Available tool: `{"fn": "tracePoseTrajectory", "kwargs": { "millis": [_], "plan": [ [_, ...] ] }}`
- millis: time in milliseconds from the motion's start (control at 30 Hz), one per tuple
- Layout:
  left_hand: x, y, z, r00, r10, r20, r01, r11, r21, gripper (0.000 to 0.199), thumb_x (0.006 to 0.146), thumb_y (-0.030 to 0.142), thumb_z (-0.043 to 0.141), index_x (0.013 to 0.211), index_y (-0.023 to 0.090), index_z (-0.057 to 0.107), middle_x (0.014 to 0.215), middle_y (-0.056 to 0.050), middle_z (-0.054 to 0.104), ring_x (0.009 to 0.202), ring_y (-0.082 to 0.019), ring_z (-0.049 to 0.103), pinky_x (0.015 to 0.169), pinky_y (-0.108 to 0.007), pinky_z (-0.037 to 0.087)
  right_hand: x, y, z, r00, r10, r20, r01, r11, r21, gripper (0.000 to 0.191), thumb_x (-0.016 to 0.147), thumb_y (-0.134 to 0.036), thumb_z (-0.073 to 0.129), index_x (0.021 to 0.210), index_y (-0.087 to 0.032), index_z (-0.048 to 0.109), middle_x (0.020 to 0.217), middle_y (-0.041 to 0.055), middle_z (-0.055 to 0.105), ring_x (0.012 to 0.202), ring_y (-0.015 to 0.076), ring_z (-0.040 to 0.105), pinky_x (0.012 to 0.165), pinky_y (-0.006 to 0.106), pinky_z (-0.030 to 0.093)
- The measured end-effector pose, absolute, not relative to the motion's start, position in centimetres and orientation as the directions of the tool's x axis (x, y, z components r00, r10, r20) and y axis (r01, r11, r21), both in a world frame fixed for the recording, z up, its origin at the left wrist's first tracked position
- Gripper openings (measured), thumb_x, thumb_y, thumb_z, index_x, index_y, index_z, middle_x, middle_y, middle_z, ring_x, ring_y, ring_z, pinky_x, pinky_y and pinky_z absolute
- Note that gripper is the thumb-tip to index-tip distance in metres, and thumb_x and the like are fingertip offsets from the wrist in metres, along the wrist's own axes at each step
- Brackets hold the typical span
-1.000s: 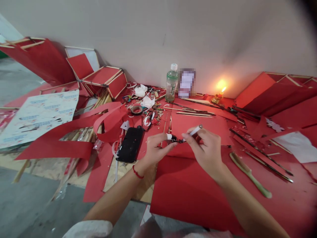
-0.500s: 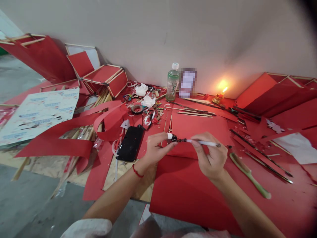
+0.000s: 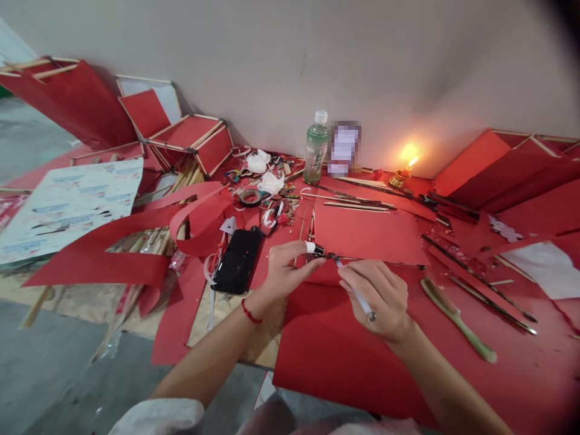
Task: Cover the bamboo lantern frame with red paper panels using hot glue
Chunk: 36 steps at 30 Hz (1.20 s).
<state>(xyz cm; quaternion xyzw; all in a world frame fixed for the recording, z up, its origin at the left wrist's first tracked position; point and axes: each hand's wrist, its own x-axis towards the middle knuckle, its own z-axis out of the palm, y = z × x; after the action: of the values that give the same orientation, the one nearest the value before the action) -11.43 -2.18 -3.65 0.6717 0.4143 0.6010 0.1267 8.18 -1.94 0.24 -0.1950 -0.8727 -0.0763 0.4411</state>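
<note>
My left hand [image 3: 290, 266], a red cord at its wrist, is closed at the near left corner of a red paper panel [image 3: 367, 232] edged with thin sticks. A white band and a small glossy black piece [image 3: 319, 249] show at its index fingertip; what the fingers pinch is too small to make out. In my right hand [image 3: 380, 296], the fingers wrap round a slim white pen-like tool [image 3: 362, 304]. The tool slants, its dark tip close to the left fingertips and its butt end toward me. A larger red sheet [image 3: 344, 350] lies under both hands.
A lit candle [image 3: 410, 169] burns at the back right. A drink bottle [image 3: 316, 148] and a propped phone [image 3: 344, 148] stand by the wall. Left lie a black phone [image 3: 238, 260], scraps and a red paper strip [image 3: 99, 266]; right, a green-handled brush [image 3: 457, 320].
My right hand has lowered slightly and turned, swinging the pen-like tool from nearly level to a steep slant toward me. The left hand has stayed almost still.
</note>
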Motion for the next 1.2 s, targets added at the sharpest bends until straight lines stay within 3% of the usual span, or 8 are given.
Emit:
{"fn": "tracePoseTrajectory", "kwargs": {
  "millis": [333, 500, 900, 1200],
  "plan": [
    [-11.4, -2.3, -3.6, -0.076, 0.709, 0.702, 0.404, -0.621, 0.671, 0.013, 0.081, 0.027, 0.078, 0.078, 0.017, 0.071, 0.068, -0.001, 0.074, 0.059, -0.011, 0.066, 0.059, -0.019, 0.051, 8.2, -3.0, -1.2, -0.562, 0.262, 0.785, 0.471, 0.881, 0.044, 0.017, 0.09, -0.005, 0.055, 0.103, -0.011, 0.063, 0.089, 0.011, 0.066, 0.083, 0.021, 0.059, 0.073, 0.033, 0.051],
    [-11.3, -2.4, -3.4, -0.066, 0.73, 0.68, 0.401, -0.605, 0.688, 0.014, 0.082, 0.026, 0.078, 0.076, 0.017, 0.07, 0.069, -0.001, 0.075, 0.061, -0.01, 0.067, 0.058, -0.018, 0.05, 8.0, -3.2, -1.8, -0.573, 0.245, 0.782, 0.474, 0.878, 0.072, 0.013, 0.094, -0.013, 0.057, 0.104, -0.01, 0.065, 0.082, 0.0077, 0.065, 0.073, 0.0165, 0.056, 0.066, 0.03, 0.047],
    [-11.5, -2.4, -3.3, -0.057, 0.75, 0.659, 0.449, -0.571, 0.688, 0.021, 0.086, 0.037, 0.073, 0.076, 0.018, 0.072, 0.069, -0.002, 0.075, 0.06, -0.013, 0.068, 0.058, -0.022, 0.051, 8.3, -3.1, -2.7, -0.635, 0.24, 0.734, 0.417, 0.907, 0.064, 0.013, 0.094, -0.015, 0.062, 0.105, -0.01, 0.067, 0.085, 0.0072, 0.069, 0.073, 0.0152, 0.056, 0.067, 0.029, 0.046],
    [-11.3, -2.4, -3.2, -0.059, 0.75, 0.659, 0.437, -0.574, 0.692, 0.018, 0.084, 0.034, 0.075, 0.078, 0.018, 0.071, 0.071, -0.001, 0.076, 0.063, -0.012, 0.069, 0.061, -0.022, 0.053, 8.5, -2.3, -3.5, -0.696, 0.165, 0.699, 0.346, 0.93, 0.125, 0.015, 0.091, -0.01, 0.063, 0.105, -0.009, 0.065, 0.083, 0.0051, 0.069, 0.07, 0.0141, 0.053, 0.063, 0.029, 0.044]
  ]
}}
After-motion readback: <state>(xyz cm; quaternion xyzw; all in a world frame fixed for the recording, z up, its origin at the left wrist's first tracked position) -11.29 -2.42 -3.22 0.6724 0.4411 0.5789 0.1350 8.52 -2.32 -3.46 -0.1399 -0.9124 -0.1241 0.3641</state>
